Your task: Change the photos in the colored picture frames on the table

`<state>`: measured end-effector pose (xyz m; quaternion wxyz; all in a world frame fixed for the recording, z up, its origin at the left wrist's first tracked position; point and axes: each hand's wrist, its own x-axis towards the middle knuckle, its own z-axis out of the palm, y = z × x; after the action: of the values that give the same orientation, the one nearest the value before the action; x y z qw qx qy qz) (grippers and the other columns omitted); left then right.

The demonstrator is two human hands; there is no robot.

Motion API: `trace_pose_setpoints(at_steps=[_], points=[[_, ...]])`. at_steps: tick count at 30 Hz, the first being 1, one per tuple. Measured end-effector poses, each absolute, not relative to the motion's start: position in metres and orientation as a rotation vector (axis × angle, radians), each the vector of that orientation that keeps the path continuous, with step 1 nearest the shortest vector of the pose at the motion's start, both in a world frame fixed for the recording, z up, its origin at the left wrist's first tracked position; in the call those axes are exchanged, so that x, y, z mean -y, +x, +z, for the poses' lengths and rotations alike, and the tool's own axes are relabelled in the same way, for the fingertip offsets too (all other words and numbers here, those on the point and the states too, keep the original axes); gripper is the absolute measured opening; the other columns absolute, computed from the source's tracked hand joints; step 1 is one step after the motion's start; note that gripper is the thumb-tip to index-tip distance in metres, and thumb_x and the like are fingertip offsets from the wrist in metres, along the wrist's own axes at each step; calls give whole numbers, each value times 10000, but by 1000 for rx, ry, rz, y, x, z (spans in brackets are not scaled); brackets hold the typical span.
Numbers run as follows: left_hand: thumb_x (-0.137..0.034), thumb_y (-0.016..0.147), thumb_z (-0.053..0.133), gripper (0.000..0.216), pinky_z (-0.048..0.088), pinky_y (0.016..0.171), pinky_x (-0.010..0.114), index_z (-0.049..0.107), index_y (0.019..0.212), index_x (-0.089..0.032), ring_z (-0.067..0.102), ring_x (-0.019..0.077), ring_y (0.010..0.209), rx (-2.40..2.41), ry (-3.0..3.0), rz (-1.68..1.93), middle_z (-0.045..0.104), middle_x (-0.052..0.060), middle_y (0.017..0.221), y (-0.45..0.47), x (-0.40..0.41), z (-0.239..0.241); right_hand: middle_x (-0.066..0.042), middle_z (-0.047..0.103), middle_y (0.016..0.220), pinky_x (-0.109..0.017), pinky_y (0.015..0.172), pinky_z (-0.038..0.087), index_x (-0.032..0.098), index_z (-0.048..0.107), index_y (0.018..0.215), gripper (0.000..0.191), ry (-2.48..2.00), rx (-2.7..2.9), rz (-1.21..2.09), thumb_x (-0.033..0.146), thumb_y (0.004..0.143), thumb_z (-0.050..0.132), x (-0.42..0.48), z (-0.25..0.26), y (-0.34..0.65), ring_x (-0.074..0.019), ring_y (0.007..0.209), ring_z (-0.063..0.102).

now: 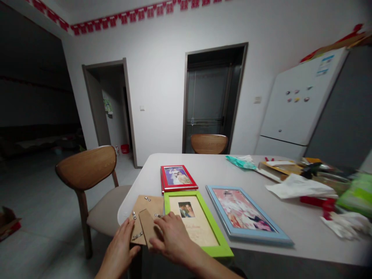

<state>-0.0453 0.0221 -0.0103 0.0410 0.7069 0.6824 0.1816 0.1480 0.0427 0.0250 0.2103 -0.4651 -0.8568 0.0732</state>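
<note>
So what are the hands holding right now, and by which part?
Both hands rest on the brown cardboard frame backing: the left hand at its near left edge, the right hand over its near right side. Neither visibly grips it.

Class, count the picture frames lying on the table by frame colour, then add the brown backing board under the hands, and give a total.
Red frame: 1
Green frame: 1
Blue frame: 1
Brown backing board: 1
Total: 4

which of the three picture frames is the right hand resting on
The green frame: the right hand lies over its near left corner. The red frame and blue frame lie untouched.
</note>
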Motion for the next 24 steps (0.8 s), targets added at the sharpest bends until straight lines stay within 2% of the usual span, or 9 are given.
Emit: trace_pose_setpoints(at_steps=[2, 4, 7, 10, 14, 18, 24], points=[[-155, 597, 517, 558, 308, 971, 338, 436, 1147, -113, 400, 207, 1146, -2083, 2179, 631, 454, 118, 1234, -51, -28, -16, -90, 541, 908, -395, 773, 305, 191, 565, 921, 451, -1307, 2398, 188, 502, 594, 552, -41, 20, 128, -254, 876, 439], [-148, 581, 535, 533, 336, 953, 342, 470, 1108, -109, 445, 214, 1105, -2076, 2188, 692, 504, 118, 1184, -54, -30, -16, -94, 521, 926, -400, 773, 314, 190, 562, 923, 458, -1315, 2381, 201, 448, 546, 597, -42, 16, 118, -261, 878, 437], [-167, 572, 570, 509, 389, 909, 344, 497, 1071, -94, 493, 226, 1048, -2077, 2166, 785, 545, 128, 1128, -52, -26, -8, -73, 497, 935, -337, 751, 349, 213, 550, 965, 429, -1279, 2300, 338, 324, 553, 588, -43, 17, 120, -224, 866, 449], [-181, 571, 602, 498, 422, 880, 353, 509, 1058, -139, 515, 223, 1016, -1996, 2199, 953, 567, 100, 1099, -39, -17, 8, -54, 493, 931, -290, 755, 363, 227, 534, 1010, 430, -1179, 2213, 474, 248, 581, 546, -39, 28, 142, -190, 875, 455], [-156, 552, 639, 489, 437, 872, 363, 532, 1029, -163, 523, 223, 1006, -1797, 2279, 1097, 581, 94, 1080, -3, -7, 22, -44, 498, 914, -276, 785, 363, 215, 572, 911, 335, -1124, 2181, 519, 155, 592, 489, -31, 47, 190, -168, 881, 460], [-176, 562, 663, 496, 416, 895, 379, 528, 1036, -127, 491, 232, 1046, -1625, 2329, 1038, 544, 134, 1129, 41, -6, 24, -53, 491, 981, -291, 837, 353, 210, 573, 916, 364, -1152, 2195, 539, 123, 576, 476, -27, 51, 242, -172, 933, 458], [-206, 588, 658, 452, 370, 935, 363, 544, 1012, -98, 462, 233, 1076, -1535, 2302, 761, 523, 148, 1152, 82, -16, 14, -69, 510, 969, -304, 832, 366, 193, 599, 914, 333, -1311, 2187, 469, 163, 609, 469, -36, 29, 283, -183, 924, 479]])
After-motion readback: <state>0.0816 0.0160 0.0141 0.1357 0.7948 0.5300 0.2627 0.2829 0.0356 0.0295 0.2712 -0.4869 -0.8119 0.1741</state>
